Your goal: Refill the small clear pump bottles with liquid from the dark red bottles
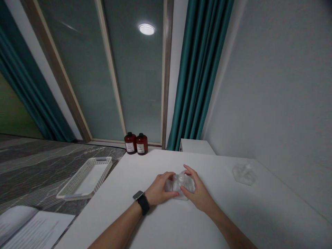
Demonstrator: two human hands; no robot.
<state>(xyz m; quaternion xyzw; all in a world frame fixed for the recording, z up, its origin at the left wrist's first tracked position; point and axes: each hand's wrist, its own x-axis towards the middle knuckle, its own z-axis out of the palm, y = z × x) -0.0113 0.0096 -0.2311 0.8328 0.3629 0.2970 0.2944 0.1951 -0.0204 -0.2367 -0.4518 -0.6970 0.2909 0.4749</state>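
Here, on the white table (166, 226), see left hand (158, 188) and right hand (199, 193) flanking, about equally near, a clear plastic bundle (183, 181) lying crosswise, with fingers (173, 194) half-curled around its ends, touching; cannot tell whether firmly gripped.

A lumpy, translucent bundle (183, 180) sits between the fingers (187, 194) at the white tabletop (166, 224).

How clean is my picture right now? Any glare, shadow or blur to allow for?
Head view: dim overall, with a bright round light glaring in the glass panel; head view: clear plastic between the left hand and right hand blends into the white table; head view: the open book's print is too blurred to read.
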